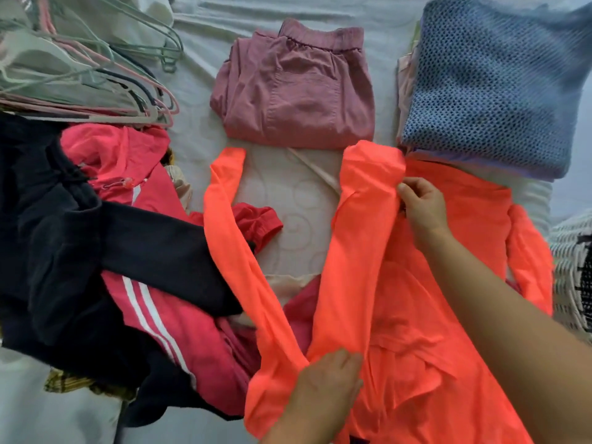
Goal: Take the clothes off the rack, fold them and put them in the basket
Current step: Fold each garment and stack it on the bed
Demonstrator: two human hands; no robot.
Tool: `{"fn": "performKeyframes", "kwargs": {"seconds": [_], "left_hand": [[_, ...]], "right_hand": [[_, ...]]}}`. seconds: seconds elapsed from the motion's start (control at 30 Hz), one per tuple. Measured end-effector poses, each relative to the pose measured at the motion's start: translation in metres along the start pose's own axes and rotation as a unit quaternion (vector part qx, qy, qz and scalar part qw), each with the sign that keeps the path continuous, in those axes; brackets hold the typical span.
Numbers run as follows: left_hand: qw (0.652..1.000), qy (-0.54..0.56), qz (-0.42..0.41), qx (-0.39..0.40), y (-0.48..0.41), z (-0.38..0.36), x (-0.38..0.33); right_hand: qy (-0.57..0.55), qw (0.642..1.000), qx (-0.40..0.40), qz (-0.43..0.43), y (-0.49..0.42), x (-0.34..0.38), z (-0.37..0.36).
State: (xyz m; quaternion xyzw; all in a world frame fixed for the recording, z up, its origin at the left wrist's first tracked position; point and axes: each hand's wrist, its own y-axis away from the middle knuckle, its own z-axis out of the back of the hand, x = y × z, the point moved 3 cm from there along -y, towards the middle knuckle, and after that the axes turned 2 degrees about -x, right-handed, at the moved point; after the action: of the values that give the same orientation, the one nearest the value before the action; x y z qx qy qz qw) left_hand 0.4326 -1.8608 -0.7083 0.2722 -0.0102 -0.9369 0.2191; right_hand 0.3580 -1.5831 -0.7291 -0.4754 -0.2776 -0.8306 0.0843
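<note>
Both hands on orange shirt (416, 283): left hand (323, 386) near hem, right hand (423, 206) pinching fold

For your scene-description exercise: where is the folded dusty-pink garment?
In the head view, the folded dusty-pink garment lies top centre on the bed, between the hangers and the blue knit.

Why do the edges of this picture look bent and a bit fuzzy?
Head view: a wide-angle lens bows the hangers and basket at the borders; the blue knit smears at its top; light is soft and even, no glare on the orange garment.
</note>
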Motion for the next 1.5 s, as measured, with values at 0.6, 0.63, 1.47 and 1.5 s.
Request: {"fn": "performKeyframes", "kwargs": {"seconds": [0.6,0.63,1.47,1.5], "left_hand": [[0.736,0.382,0.559,-0.015,0.029,0.023,0.114],[0.754,0.360,0.550,-0.009,0.032,0.020,0.111],[0.894,0.103,0.421,0.110,0.059,0.012,0.058],[0.884,0.145,0.432,0.109,0.057,0.014,0.061]], "right_hand": [[0.350,0.847,0.400,-0.012,0.221,-0.092,-0.036],[0.343,0.844,0.411,-0.025,0.223,-0.093,-0.035],[0.126,0.920,0.372,-0.009,0.199,-0.110,0.017],[0.123,0.921,0.368,-0.008,0.200,-0.108,0.017]]}}
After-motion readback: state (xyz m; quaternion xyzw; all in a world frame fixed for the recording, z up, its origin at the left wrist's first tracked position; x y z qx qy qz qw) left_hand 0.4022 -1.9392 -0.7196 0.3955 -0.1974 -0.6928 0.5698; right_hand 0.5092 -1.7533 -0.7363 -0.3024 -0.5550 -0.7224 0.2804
